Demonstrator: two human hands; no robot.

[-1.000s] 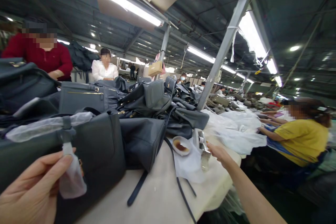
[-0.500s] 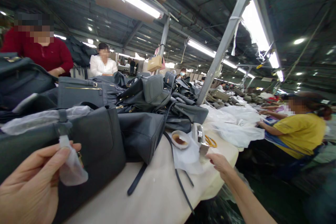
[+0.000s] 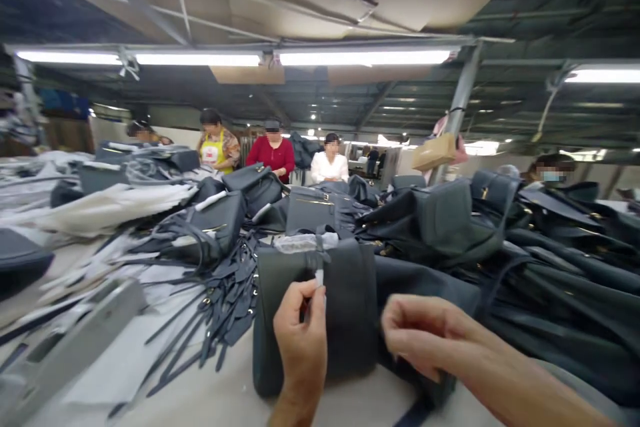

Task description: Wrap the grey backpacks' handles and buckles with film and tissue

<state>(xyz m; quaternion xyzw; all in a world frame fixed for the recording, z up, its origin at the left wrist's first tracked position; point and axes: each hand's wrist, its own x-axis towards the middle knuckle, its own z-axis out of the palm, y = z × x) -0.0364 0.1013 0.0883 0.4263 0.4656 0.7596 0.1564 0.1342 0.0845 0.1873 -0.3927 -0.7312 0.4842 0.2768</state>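
A dark blue-grey leather bag [image 3: 350, 307] stands upright in front of me, its top handle covered in clear-white wrapping [image 3: 300, 242]. My left hand [image 3: 303, 327] pinches a strap end wrapped in white film [image 3: 319, 275] at the bag's upper front. Beside the bag's right side is my right hand [image 3: 425, 330], apart from the left and slightly blurred. Its fingers are curled together; whatever they may hold cannot be made out.
Dark straps with buckles [image 3: 233, 297] lie heaped left of the bag. A grey metal bar [image 3: 95, 340] and white sheets [image 3: 135, 333] are at the left front. More dark bags [image 3: 440, 213] pile up behind and right. Several people sit across the table.
My view has swung left from the tape dispenser and bowl, which are out of sight. My right hand has come from the dispenser to the bag. My left hand still pinches the wrapped strap end.
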